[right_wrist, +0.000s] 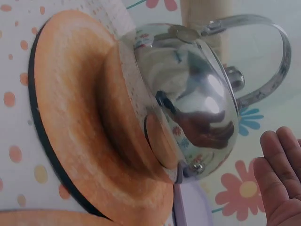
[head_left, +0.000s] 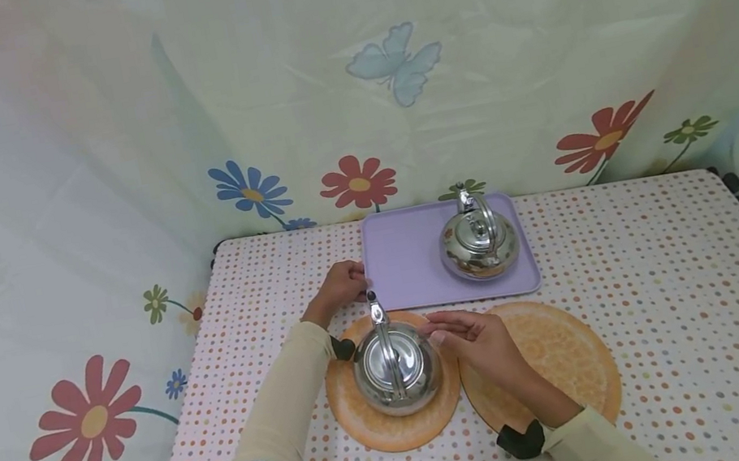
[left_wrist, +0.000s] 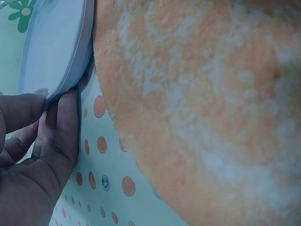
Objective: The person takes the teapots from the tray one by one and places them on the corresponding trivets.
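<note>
My left hand [head_left: 339, 289] pinches the left edge of a lilac tray [head_left: 400, 258], with the thumb over the rim and the fingers under it in the left wrist view. A shiny steel teapot [head_left: 415, 375] with an arched handle stands upright on the left round orange placemat [head_left: 402, 437]. Beside that teapot is my right hand [head_left: 474, 342]. Its fingers [right_wrist: 277, 169] look straight and apart from the metal in the right wrist view. On the right half of the tray sits a second steel teapot [head_left: 478, 259].
Another round orange placemat [head_left: 556, 346] lies to the right, partly under my right forearm. A dotted cloth [head_left: 677, 291] covers the table. A flowered curtain [head_left: 505, 75] hangs behind the table's back edge.
</note>
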Motion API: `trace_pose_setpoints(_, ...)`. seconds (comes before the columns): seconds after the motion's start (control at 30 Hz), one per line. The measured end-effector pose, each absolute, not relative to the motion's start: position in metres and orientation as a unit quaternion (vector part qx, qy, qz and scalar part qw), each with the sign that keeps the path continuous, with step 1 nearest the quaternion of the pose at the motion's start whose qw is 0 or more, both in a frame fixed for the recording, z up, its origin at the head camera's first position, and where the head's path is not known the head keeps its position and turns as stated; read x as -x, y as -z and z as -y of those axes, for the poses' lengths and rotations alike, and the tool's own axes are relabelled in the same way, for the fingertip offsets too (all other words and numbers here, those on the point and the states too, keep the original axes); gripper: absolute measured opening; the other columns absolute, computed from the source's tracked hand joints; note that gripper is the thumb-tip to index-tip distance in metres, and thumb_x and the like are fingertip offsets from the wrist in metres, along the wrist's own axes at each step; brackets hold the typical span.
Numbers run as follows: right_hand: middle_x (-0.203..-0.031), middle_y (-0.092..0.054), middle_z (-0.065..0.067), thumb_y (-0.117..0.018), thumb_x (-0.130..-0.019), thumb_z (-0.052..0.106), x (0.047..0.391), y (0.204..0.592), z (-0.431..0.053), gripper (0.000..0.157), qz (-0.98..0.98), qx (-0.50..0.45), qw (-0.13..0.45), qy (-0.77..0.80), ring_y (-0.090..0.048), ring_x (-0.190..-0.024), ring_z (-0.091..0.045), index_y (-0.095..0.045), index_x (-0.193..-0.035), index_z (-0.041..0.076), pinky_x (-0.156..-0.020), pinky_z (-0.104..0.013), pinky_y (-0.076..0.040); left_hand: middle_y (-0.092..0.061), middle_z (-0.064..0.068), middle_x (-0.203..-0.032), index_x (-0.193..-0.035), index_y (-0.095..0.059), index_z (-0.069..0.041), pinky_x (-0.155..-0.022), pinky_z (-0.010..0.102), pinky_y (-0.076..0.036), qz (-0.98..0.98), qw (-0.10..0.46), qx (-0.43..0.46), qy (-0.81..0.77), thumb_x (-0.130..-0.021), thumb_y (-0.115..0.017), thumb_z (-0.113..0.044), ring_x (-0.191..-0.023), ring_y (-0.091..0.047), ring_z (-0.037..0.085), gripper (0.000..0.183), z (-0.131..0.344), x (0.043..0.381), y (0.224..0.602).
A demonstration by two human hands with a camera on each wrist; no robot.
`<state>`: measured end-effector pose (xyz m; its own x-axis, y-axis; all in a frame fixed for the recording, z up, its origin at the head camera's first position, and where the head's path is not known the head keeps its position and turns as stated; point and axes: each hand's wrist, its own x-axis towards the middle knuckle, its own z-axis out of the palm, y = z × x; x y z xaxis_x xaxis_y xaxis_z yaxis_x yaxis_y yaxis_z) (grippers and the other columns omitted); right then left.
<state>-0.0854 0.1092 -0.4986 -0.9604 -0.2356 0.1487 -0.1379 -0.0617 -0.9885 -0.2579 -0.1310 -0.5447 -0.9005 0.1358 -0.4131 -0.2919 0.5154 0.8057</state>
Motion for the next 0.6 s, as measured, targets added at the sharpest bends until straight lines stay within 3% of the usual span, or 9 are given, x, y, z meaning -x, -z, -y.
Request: trace_pose_setpoints(0.6, -0.110, -0.067, -0.023, -0.062, -0.094, 0.003, 0.109, 0.497, -0.138, 0.031, -0.695, 0.101, -0.024, 0.712, -0.067, -0.101, -0.013, -0.059, -0.120, -0.013, -0.086, -0.025, -0.054, -0.060, 0.013, -0.101, -0.128, -0.054, 0.004, -0.066, 0.029, -0.059, -0.846, 0.215, 0.037, -0.487, -0.091, -0.062, -0.003, -0.080, -0.064, 0.021, 0.038, 0.132, 0.258, 0.548)
